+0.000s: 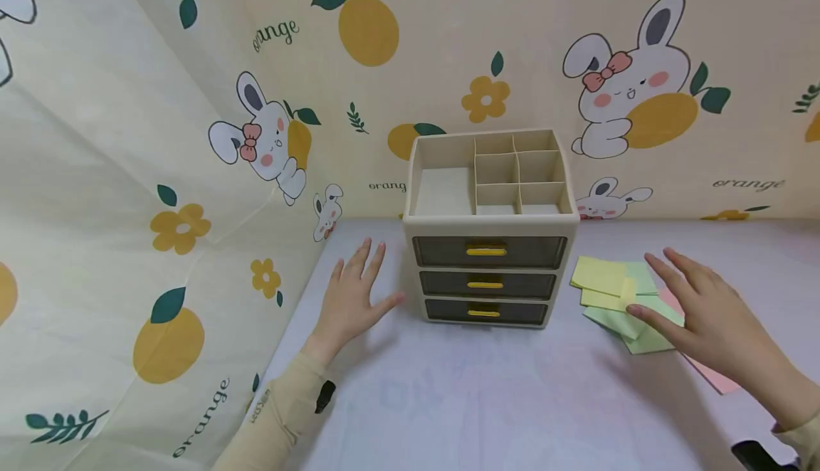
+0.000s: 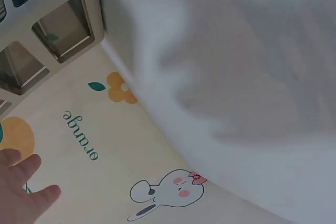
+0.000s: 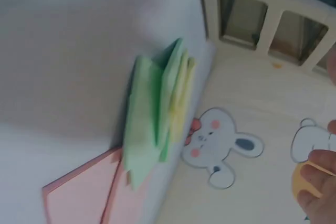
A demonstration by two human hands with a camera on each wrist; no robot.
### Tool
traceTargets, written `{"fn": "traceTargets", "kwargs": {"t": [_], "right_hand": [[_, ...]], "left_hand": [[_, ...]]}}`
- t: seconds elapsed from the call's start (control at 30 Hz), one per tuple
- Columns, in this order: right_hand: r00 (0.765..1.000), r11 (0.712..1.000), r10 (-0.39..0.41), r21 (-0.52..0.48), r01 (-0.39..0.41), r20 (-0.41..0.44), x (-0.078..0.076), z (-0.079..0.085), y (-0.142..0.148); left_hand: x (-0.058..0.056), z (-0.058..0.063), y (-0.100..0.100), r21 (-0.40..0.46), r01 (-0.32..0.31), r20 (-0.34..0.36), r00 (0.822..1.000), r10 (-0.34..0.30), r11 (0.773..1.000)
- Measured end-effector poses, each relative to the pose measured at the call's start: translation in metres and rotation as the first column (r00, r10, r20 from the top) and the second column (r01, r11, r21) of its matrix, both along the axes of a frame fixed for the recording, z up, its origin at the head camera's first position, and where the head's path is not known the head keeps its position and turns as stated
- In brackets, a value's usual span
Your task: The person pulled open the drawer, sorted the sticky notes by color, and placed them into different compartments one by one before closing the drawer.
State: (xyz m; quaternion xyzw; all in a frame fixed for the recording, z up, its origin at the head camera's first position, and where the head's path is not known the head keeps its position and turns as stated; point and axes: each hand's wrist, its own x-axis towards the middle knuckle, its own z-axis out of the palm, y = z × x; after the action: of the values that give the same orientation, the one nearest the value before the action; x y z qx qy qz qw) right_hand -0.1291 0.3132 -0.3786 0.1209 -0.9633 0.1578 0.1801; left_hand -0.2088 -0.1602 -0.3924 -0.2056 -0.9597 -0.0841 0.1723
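Nearest on the right, the right hand [image 1: 711, 314] hovers with fingers spread and relaxed over a loose stack of sticky notes [image 1: 618, 300], green and yellow sheets fanned unevenly on the pale desk [image 1: 487, 400]; whether the fingertips touch the paper cannot be told. Under the stack lies a pink sheet [image 1: 717, 378], partly hidden by the hand. The notes look thin, light and floppy, likely to slide or scatter, so pinching the whole stack by one edge seems the safest hold. On the left, the left hand [image 1: 352, 297] rests flat on the desk, fingers spread, holding nothing. Between the hands and farther back stands a cream drawer organiser [image 1: 490, 236], its three drawers closed, against the printed cloth wall [image 1: 448, 51]
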Motion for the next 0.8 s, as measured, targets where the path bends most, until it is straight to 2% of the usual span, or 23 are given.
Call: {"fn": "traceTargets", "kwargs": {"t": [0.1,0.2,0.3,0.37,0.47,0.57,0.7,0.77,0.8], "right_hand": [[0.998,0.993,0.034,-0.111,-0.039,-0.047,0.001,0.008,-0.01],[0.995,0.984,0.037,-0.168,-0.052,-0.089,0.005,0.017,-0.021],[0.983,0.979,0.035,-0.19,-0.07,-0.18,0.007,0.025,-0.034],[0.967,0.972,0.048,-0.212,-0.103,-0.251,0.008,0.031,-0.044],[0.937,0.951,0.07,-0.26,-0.165,-0.342,0.006,0.037,-0.058],[0.929,0.911,0.085,-0.35,-0.219,-0.361,0.003,0.041,-0.072],[0.947,0.859,0.085,-0.459,-0.228,-0.31,-0.003,0.046,-0.09],[0.955,0.841,0.083,-0.494,-0.22,-0.284,-0.005,0.048,-0.099],[0.959,0.833,0.084,-0.509,-0.216,-0.269,-0.006,0.049,-0.103]], "left_hand": [[0.0,0.005,0.0,0.074,0.033,-0.092,0.995,-0.027,0.997],[-0.001,0.013,0.001,0.143,0.066,-0.154,0.987,-0.044,0.988],[-0.003,0.024,0.005,0.225,0.086,-0.176,0.983,-0.047,0.971],[-0.003,0.033,0.009,0.29,0.09,-0.159,0.986,-0.045,0.953],[-0.003,0.047,0.016,0.393,0.088,-0.099,0.994,-0.052,0.915],[-0.005,0.059,0.024,0.502,0.092,-0.029,0.996,-0.089,0.86],[-0.011,0.071,0.032,0.611,0.127,0.016,0.985,-0.172,0.782],[-0.014,0.075,0.036,0.642,0.157,0.017,0.976,-0.218,0.751],[-0.016,0.076,0.037,0.648,0.169,0.014,0.972,-0.233,0.743]]}}
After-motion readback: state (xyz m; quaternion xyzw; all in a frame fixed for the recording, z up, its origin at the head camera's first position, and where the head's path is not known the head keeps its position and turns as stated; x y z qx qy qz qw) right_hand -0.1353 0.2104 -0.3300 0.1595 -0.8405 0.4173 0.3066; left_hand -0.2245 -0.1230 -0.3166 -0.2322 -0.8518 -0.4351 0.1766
